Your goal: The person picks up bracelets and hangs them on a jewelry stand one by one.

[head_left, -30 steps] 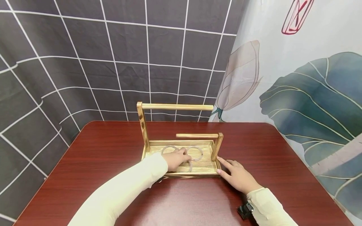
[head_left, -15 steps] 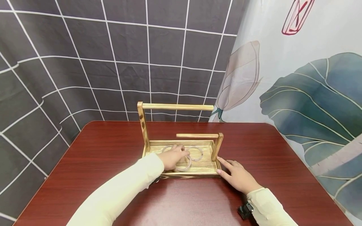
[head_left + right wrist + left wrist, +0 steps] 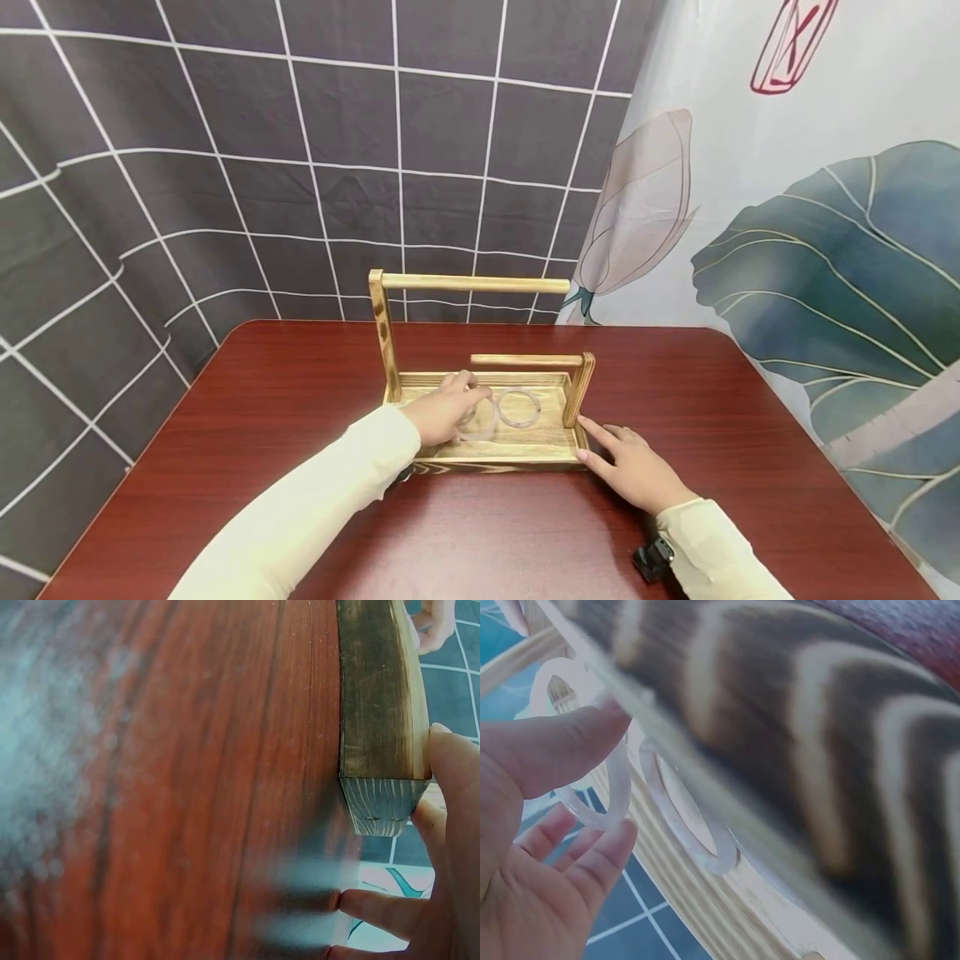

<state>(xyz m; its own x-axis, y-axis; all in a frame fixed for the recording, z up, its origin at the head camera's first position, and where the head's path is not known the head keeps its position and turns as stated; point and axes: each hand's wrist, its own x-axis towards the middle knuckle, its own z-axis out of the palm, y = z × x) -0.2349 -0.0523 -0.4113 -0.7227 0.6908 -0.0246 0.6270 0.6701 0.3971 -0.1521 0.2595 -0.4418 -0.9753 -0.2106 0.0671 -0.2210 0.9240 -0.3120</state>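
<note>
A dark grey curtain with white grid lines hangs behind the reddish-brown surface, beside a pale curtain printed with a lotus bud and a large leaf. On the surface sits a shallow wooden tray. A tall post rises at its left end, its bar pointing right; a short post stands at the right end, its bar pointing left above the tray's rear. The left hand reaches over the front wall, pinching a translucent ring between thumb and fingertips inside the tray. Another ring lies flat just to the right. The right hand is spread, thumb and forefinger touching the tray's right end. The tray's long axis runs left to right; the pinched ring is tilted, showing as an oval in the left wrist view.
</note>
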